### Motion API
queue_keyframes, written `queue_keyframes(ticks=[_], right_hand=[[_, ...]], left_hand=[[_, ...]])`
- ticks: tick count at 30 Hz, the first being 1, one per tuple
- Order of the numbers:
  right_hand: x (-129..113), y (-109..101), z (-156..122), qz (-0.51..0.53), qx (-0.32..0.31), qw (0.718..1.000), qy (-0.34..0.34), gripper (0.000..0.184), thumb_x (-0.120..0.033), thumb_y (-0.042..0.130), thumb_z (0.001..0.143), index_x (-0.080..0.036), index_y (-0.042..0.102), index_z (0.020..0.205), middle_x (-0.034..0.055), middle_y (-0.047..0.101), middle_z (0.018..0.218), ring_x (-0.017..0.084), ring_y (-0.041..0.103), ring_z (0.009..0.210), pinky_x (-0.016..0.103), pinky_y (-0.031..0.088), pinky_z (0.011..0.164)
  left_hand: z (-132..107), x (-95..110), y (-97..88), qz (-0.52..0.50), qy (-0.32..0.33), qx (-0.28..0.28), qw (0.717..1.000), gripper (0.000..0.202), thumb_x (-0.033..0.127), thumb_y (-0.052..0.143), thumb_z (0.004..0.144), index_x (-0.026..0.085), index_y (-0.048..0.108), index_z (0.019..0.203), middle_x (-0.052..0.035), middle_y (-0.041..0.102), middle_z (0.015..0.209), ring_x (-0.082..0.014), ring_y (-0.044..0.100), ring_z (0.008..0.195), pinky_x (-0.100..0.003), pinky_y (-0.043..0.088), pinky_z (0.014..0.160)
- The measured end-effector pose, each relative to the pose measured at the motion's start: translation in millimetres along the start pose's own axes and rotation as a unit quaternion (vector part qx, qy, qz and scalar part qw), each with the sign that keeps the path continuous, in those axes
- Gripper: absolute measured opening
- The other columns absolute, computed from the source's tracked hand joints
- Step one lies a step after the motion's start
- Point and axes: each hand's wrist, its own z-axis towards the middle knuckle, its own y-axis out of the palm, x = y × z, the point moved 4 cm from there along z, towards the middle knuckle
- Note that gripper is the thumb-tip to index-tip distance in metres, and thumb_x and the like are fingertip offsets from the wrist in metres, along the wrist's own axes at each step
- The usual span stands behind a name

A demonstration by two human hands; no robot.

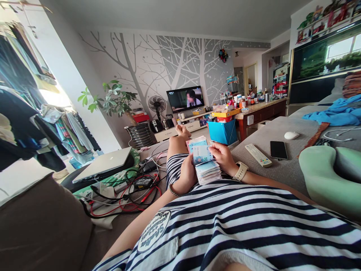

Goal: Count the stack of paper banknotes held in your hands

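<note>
Banknotes (202, 155): a wad, held in both hands over the lap of a person reclining in a striped shirt (239, 205). Left hand (188, 172): fingers closed round the wad's left side, thumb on top. Right hand (224, 156): fingers pinching the right edge of a blue note. To the right, on the sofa (282, 128): remote (258, 155), phone (278, 149), mouse (291, 135), all apart. To the left: laptop (104, 164), near tangled cables (147, 194). TV (184, 99) on, across the room.

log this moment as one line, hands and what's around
left hand: holding banknotes | right hand: pinching a blue note | person's right: remote, phone, mouse | person's left: laptop
</note>
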Motion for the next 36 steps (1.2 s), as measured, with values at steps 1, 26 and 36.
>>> queue_keyframes(ticks=[1, 26, 36], right_hand=[[-0.1, 0.1, 0.0, 0.000, 0.000, 1.000, 0.000, 0.047, -0.066, 0.062, 0.088, -0.023, 0.055, 0.071, -0.0007, 0.053, 0.066, 0.016, 0.046, 0.063, 0.030, 0.035, 0.060], [1.7, -0.7, -0.4, -0.003, -0.003, 1.000, -0.003, 0.046, -0.064, 0.061, 0.091, -0.023, 0.057, 0.072, -0.0003, 0.054, 0.067, 0.017, 0.048, 0.065, 0.030, 0.037, 0.061], [0.5, -0.3, 0.2, 0.002, -0.007, 1.000, -0.003, 0.044, -0.061, 0.061, 0.091, -0.022, 0.057, 0.072, -0.0002, 0.054, 0.067, 0.017, 0.048, 0.065, 0.030, 0.036, 0.061]], left_hand=[[0.4, -0.9, -0.2, -0.005, -0.003, -0.003, 1.000, 0.030, 0.043, 0.083, 0.061, 0.020, 0.067, 0.071, -0.0050, 0.074, 0.075, -0.0294, 0.073, 0.089, -0.035, 0.058, 0.075], [-1.2, 0.5, 0.1, -0.007, -0.007, 0.004, 1.000, 0.030, 0.043, 0.085, 0.064, 0.020, 0.066, 0.069, -0.0042, 0.071, 0.070, -0.0291, 0.073, 0.087, -0.036, 0.059, 0.077], [5.2, -4.3, -5.6, 0.011, -0.003, 0.008, 1.000, 0.031, 0.045, 0.083, 0.071, 0.019, 0.066, 0.068, -0.0023, 0.067, 0.066, -0.0206, 0.065, 0.068, -0.031, 0.053, 0.066]])
